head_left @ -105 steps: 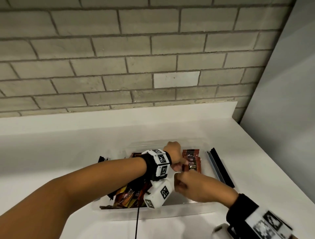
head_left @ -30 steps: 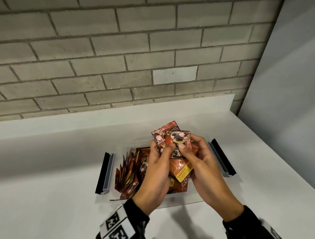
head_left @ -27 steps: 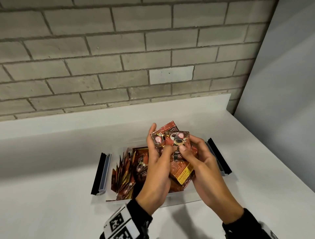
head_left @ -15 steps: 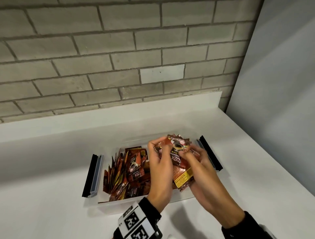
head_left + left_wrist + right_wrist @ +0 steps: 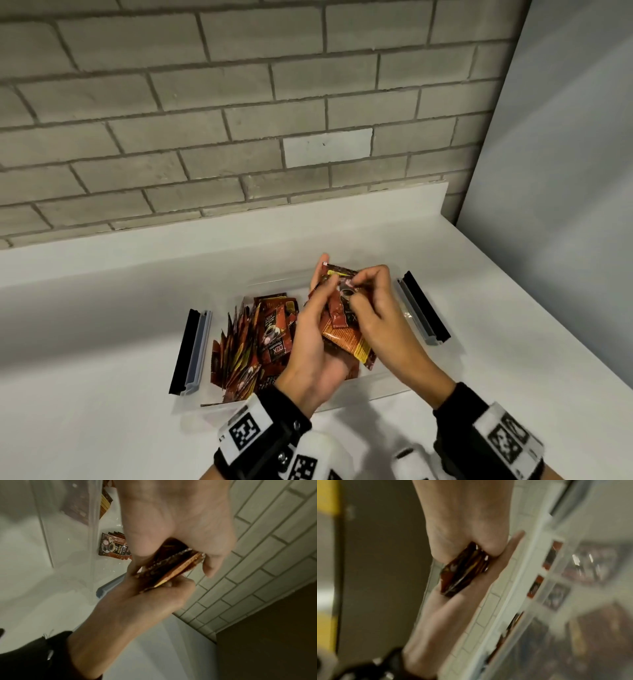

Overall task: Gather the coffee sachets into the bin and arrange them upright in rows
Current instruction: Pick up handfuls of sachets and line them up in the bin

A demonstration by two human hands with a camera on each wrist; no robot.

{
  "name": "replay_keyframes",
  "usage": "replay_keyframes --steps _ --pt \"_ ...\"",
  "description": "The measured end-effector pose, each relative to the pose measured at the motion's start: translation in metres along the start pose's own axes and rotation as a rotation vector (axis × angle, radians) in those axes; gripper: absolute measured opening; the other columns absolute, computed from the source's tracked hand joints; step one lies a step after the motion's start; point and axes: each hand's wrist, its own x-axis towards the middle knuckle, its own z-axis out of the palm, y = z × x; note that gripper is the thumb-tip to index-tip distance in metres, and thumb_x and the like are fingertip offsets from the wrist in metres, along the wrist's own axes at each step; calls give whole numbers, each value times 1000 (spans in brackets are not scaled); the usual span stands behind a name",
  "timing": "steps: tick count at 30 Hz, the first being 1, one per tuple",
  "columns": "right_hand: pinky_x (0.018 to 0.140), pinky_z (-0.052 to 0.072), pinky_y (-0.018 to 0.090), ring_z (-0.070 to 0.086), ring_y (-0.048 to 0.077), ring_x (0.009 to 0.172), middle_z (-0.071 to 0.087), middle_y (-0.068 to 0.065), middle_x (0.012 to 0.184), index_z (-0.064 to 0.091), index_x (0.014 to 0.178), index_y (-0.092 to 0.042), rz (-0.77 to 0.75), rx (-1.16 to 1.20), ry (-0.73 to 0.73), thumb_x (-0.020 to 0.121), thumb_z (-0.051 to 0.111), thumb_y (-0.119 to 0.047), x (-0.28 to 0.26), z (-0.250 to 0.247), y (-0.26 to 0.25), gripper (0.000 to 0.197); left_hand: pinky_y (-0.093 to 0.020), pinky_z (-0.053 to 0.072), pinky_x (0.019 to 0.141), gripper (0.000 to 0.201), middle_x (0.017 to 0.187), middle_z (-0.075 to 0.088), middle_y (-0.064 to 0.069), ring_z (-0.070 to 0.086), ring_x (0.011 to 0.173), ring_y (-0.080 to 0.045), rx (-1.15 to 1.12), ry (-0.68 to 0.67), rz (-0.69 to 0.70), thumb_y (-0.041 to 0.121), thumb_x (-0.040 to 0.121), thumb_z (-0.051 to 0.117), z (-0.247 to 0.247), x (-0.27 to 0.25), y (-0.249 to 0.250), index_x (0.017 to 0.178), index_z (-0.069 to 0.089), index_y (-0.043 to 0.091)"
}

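I see both hands over the one clear bin (image 5: 383,383) on the desk (image 5: 102,342): my left hand (image 5: 310,337) grips a stack of sachets (image 5: 344,329), too overlapped to count, and my right hand (image 5: 371,310) pinches its top. More sachets (image 5: 246,342) stand in the bin's left part, uncountable, and two lid clips (image 5: 191,349) flank it.

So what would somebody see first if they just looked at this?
Probably the two hands in the middle: the left hand and right hand hold a bunch of red-brown sachets above a clear bin. Next, the bin's left side, where more sachets stand on edge in a leaning row. Behind it all is a grey brick wall.
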Motion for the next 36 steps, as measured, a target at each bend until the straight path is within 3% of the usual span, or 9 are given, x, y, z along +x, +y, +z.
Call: replay_keyframes --steps 5,11,16,19,21,26,29,31,36 --pt "115 22 44 24 8 132 39 -5 139 43 88 -22 -372 -707 -78 84 38 -38 5 -18 9 17 -39 58 79 45 93 71 -9 70 88 -24 50 -33 -107 57 87 51 -4 4 13 107 65 20" --pt "120 -6 41 4 11 148 24 3 157 50 91 -11 -594 -869 -479 73 32 -85 5 -24 14 78 -39 55 70 68 65 64 -14 67 66 -27 167 53 -254 70 82 51 -14 15 16 86 73 6" --pt "122 1 39 7 2 146 27 -5 156 48 97 -12 -491 -783 -444 74 53 -74 8 -25 14 66 -45 57 74 74 89 71 -21 71 83 -34 71 31 -309 70 81 50 -15 14 19 98 73 1" --pt "118 24 36 41 2 127 50 -15 118 43 126 -32 -224 -538 -398 82 54 -64 9 -26 16 56 -50 48 96 80 118 64 -20 62 113 -36 -8 6 -315 68 82 53 -17 9 22 118 63 -2" --pt "103 41 31 46 2 119 49 -14 119 42 100 -43 -212 -508 -325 86 55 -54 11 -22 15 22 -55 38 106 80 129 58 -20 53 124 -37 21 -33 -315 68 82 51 -21 7 21 123 61 -1" --pt "69 37 16 47 4 87 42 -9 97 28 75 -36 -299 -547 -162 85 45 -66 15 -14 12 36 -59 38 104 58 121 64 -24 55 122 -37 61 -84 -272 55 83 56 -17 1 16 112 71 6" --pt "90 40 17 40 -5 117 37 -15 130 42 85 -23 -266 -552 -355 71 48 -80 15 -22 13 59 -43 55 88 61 96 72 -17 68 100 -25 205 -54 -230 55 89 46 -19 3 18 112 58 0" --pt "109 33 24 24 -8 133 21 -18 149 42 91 -20 -237 -617 -510 65 61 -75 14 -31 10 64 -41 57 84 68 106 68 -21 67 101 -30 229 -26 -251 57 88 46 -23 6 22 121 55 -1" --pt "122 2 37 6 -1 146 20 -6 159 33 83 -40 -403 -686 -669 73 72 -58 17 -43 7 44 -47 57 83 62 103 66 -25 69 93 -34 280 -42 -285 54 90 44 -39 10 29 104 70 0"
